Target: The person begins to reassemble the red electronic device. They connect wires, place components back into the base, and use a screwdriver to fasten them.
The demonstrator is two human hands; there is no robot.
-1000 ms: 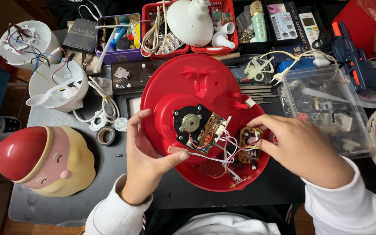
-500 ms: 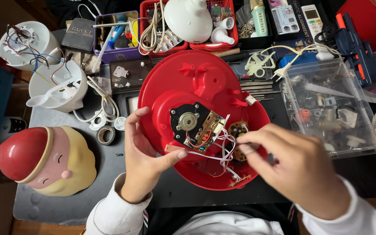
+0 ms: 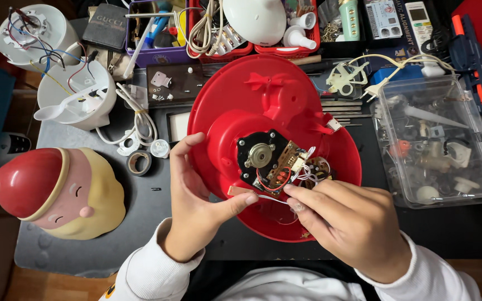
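My left hand [image 3: 193, 214] grips the red shell's [image 3: 269, 106] left rim near the bench's [image 3: 85, 245] front edge, thumb pinching a white wire [image 3: 271, 198]. My right hand [image 3: 352, 223], fingers curled, pinches that wire beside the circuit board [image 3: 283, 167].

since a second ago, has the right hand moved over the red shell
Yes. The right hand has slid down and left, off the wire bundle beside the circuit board to the red shell's lower edge, meeting the left hand.
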